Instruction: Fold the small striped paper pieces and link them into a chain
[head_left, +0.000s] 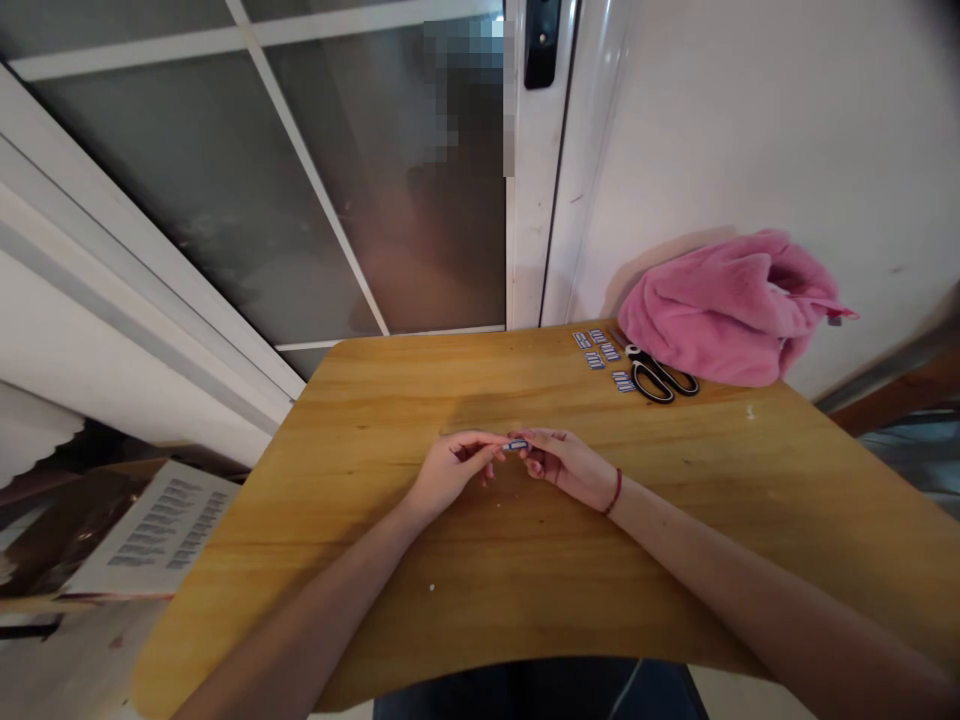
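Note:
Above the middle of the wooden table (pixel 360 400), both hands meet at one small blue-and-white rectangular piece (pixel 516 445). My left hand (pixel 457 468) pinches its left end between thumb and fingers. At the right end, my right hand (pixel 564 462) grips it the same way, a red cord bracelet round the wrist. The fingers partly cover the piece, and its exact kind is too small to make out. Farther back on the right lie several little blue-and-white pieces (pixel 595 360) that look similar. Black-handled scissors (pixel 654 382) rest beside them.
A pink plush cloth item (pixel 720 310) sits at the back right against the white wall. Behind the table stands a sliding door (pixel 315 180) with dark frosted panes. Left of the table, a printed cardboard box (pixel 154 525) is on a lower surface. Tiny white bits (pixel 432 587) dot the tabletop.

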